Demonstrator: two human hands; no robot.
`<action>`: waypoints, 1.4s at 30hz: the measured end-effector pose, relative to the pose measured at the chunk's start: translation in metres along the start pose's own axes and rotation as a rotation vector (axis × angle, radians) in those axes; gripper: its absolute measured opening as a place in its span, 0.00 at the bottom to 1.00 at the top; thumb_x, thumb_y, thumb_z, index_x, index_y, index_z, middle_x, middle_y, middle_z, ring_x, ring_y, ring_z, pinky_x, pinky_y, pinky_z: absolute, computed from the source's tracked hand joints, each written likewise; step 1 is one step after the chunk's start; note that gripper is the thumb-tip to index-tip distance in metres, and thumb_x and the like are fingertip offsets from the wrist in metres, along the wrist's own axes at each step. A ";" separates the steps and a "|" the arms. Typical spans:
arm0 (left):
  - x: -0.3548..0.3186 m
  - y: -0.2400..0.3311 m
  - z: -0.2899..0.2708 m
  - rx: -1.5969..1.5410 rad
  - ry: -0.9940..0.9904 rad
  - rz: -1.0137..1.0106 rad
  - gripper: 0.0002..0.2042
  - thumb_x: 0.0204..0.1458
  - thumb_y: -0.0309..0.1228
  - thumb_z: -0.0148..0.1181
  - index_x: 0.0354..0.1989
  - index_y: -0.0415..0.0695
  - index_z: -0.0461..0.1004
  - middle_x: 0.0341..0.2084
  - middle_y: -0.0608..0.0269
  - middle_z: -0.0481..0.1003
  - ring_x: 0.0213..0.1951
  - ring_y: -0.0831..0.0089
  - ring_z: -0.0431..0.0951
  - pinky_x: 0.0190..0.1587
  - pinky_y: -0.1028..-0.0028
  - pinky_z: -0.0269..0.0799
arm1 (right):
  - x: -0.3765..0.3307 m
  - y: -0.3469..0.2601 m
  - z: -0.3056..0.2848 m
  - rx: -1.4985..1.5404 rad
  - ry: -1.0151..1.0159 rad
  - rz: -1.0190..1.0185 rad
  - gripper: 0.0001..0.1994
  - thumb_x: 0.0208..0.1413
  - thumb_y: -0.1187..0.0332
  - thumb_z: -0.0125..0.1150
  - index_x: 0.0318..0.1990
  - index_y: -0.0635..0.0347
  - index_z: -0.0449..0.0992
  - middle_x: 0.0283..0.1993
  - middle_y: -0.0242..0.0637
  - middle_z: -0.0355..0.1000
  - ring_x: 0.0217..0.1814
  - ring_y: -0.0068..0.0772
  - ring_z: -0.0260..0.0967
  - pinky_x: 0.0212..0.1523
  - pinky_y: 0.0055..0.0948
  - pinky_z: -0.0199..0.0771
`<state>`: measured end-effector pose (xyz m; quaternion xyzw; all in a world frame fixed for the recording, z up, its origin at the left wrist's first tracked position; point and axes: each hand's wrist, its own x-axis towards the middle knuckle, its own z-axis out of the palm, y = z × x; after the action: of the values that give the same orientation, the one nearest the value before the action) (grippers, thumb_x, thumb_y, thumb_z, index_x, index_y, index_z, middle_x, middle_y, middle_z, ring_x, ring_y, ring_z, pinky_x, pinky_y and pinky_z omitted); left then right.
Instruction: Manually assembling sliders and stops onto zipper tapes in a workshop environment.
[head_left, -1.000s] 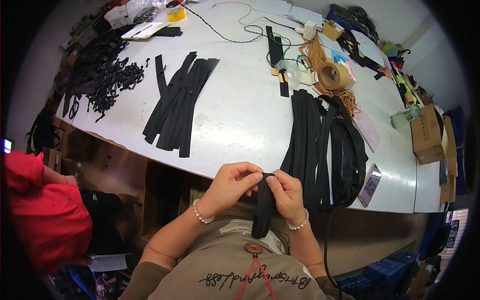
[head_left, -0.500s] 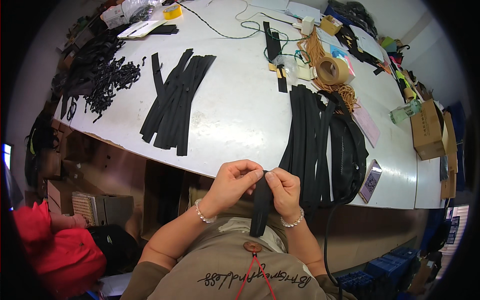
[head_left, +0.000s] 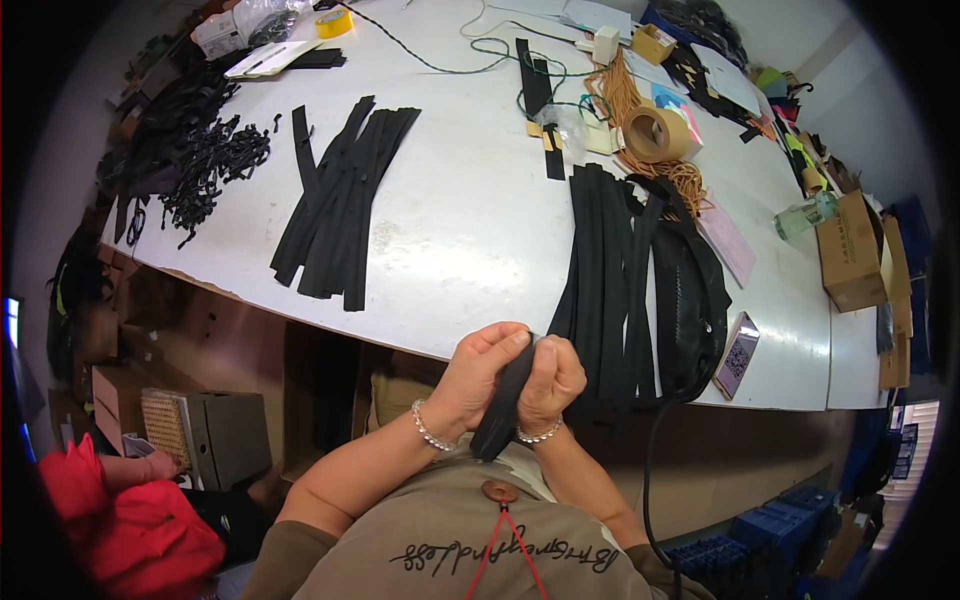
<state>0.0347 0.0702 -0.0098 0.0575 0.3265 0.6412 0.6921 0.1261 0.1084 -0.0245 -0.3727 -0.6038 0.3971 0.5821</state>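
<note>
Item: one black strip [head_left: 500, 405], flat and flexible, held upright between our two hands in front of the chest, just off the near edge of the counter [head_left: 470, 220]. We pinch its upper end between the fingers [head_left: 505, 345] of our left hand [head_left: 478, 375] and those of our right hand [head_left: 550, 380], both sets curled and pressed together on the strip, the two hands touching across it; its lower end hangs down past the wrists, each of which carries a bead bracelet. Just beyond the right hand we record a bundle of long black strips [head_left: 610, 270] lying lengthwise on the counter, its near ends drooping over the edge. To the left, well apart from the hands, lies a second, fanned pile of black strips [head_left: 340, 200], and farther left a heap of small black pieces [head_left: 205, 160]. At the far side we note a roll of brown tape [head_left: 655, 135] on tan cord, a yellow tape roll [head_left: 332, 22] and green cable. On the right sit a phone [head_left: 738, 355], a clear bottle [head_left: 805, 213] and a cardboard box [head_left: 850, 250]. Another person in a red garment [head_left: 130, 530] crouches at lower left, below the counter.
</note>
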 end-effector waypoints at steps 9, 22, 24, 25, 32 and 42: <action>0.002 0.021 0.001 -0.002 0.163 0.244 0.07 0.54 0.30 0.55 0.38 0.41 0.71 0.24 0.73 0.70 0.24 0.86 0.66 0.27 0.85 0.64 | 0.010 -0.011 -0.013 0.441 -0.073 0.138 0.14 0.63 0.66 0.40 0.31 0.66 0.66 0.29 0.41 0.69 0.31 0.30 0.68 0.34 0.26 0.68; 0.007 0.012 -0.016 0.142 0.200 0.208 0.06 0.53 0.29 0.56 0.36 0.40 0.74 0.20 0.70 0.70 0.22 0.85 0.67 0.26 0.84 0.64 | 0.015 -0.009 -0.010 0.752 -0.320 0.629 0.11 0.56 0.70 0.54 0.25 0.59 0.61 0.23 0.33 0.64 0.26 0.24 0.64 0.23 0.22 0.72; 0.003 0.014 -0.017 0.282 0.182 0.225 0.07 0.53 0.29 0.56 0.38 0.40 0.74 0.20 0.70 0.71 0.23 0.85 0.67 0.27 0.84 0.64 | 0.016 -0.011 -0.010 0.595 -0.358 0.670 0.09 0.53 0.75 0.57 0.26 0.60 0.63 0.23 0.31 0.65 0.24 0.21 0.65 0.19 0.19 0.70; 0.001 0.017 -0.017 0.424 0.160 0.238 0.09 0.53 0.29 0.56 0.39 0.40 0.75 0.21 0.69 0.72 0.24 0.85 0.67 0.28 0.84 0.64 | 0.018 -0.012 -0.011 0.597 -0.400 0.770 0.07 0.51 0.78 0.58 0.29 0.62 0.65 0.23 0.31 0.66 0.22 0.20 0.65 0.19 0.19 0.70; -0.007 0.027 -0.020 0.995 0.036 0.371 0.14 0.54 0.24 0.51 0.49 0.40 0.71 0.25 0.72 0.68 0.24 0.84 0.63 0.28 0.84 0.61 | 0.020 -0.007 -0.029 0.579 -0.404 0.828 0.08 0.49 0.80 0.57 0.38 0.67 0.69 0.23 0.34 0.68 0.19 0.19 0.64 0.17 0.16 0.68; -0.022 0.035 -0.014 1.127 -0.063 0.329 0.16 0.53 0.22 0.46 0.50 0.40 0.69 0.28 0.60 0.67 0.27 0.74 0.68 0.32 0.77 0.65 | 0.016 -0.013 -0.028 0.182 -0.392 0.580 0.05 0.48 0.80 0.58 0.34 0.67 0.74 0.16 0.23 0.61 0.13 0.11 0.57 0.13 0.12 0.55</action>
<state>-0.0010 0.0513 0.0051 0.4855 0.5829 0.4658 0.4555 0.1535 0.1190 -0.0063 -0.3921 -0.5352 0.6618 0.3492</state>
